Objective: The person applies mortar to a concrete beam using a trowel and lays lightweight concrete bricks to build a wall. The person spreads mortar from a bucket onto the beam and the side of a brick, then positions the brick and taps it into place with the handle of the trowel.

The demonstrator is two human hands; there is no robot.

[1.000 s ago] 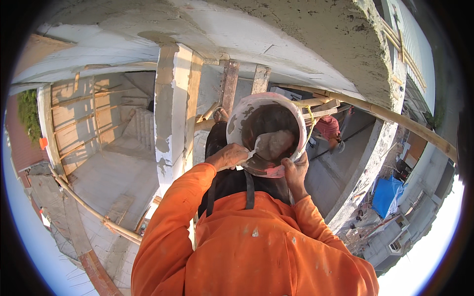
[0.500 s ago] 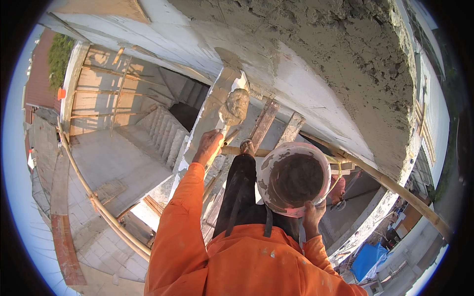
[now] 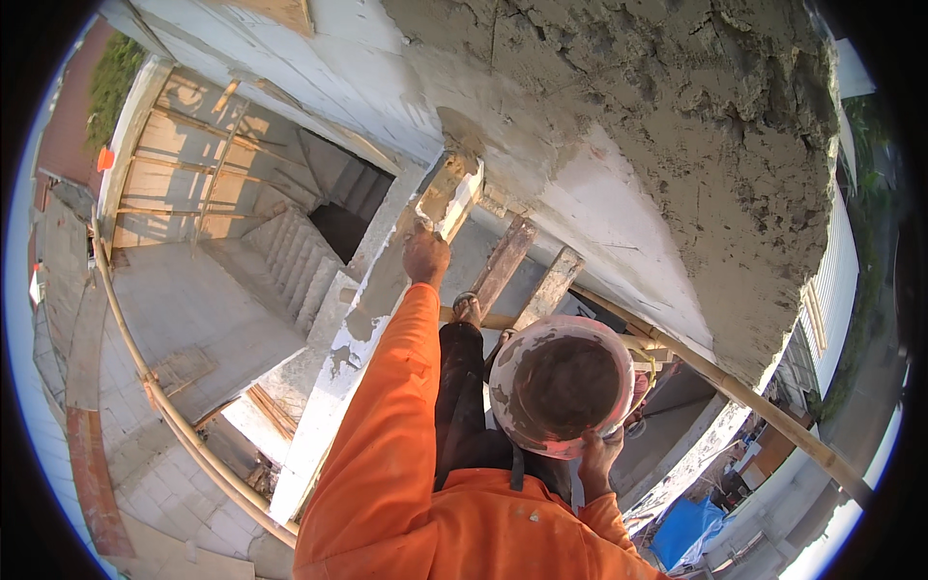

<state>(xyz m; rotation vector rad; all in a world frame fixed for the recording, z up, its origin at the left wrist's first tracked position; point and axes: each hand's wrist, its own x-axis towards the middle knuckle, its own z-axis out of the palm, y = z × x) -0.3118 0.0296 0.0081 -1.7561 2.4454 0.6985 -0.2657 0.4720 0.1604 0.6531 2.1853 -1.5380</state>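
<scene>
A big wall (image 3: 754, 222) stands past both hands. A bucket (image 3: 503, 375) of gray mud (image 3: 568, 379) is just ahead of the right hand (image 3: 601, 452), which grips its rim. The left hand (image 3: 426, 257) wraps around a trowel (image 3: 431, 217), blade past its knuckles.

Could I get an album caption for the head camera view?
Right hand gripping a bucket of grey mortar, left hand outstretched beside a partly plastered pillar.

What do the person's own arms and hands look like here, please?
The left sleeve and right sleeve are long, orange and creased, of the same colour, ending near the wrists. The left hand and right hand are bare, with no gloves visible.
</scene>
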